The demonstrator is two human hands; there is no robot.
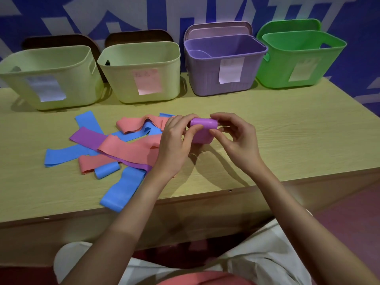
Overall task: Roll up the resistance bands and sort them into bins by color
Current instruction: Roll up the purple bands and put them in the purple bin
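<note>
A purple band roll (pixel 202 128) is held just above the table between both hands. My left hand (pixel 174 145) pinches its left end and my right hand (pixel 234 136) pinches its right end with thumb and fingers. To the left lies a pile of loose bands: blue bands (pixel 121 192), pink bands (pixel 127 149) and one flat purple band (pixel 88 138). A small rolled blue band (pixel 107 170) rests at the front of the pile. Behind stand a purple bin (pixel 224 79) and a green bin (pixel 298 66).
Two pale yellow-green bins (pixel 49 83) (pixel 141 79) stand at the back left, each with a paper label. Lids lean against the wall behind the bins. The wooden table (pixel 287 140) has its front edge close to my lap.
</note>
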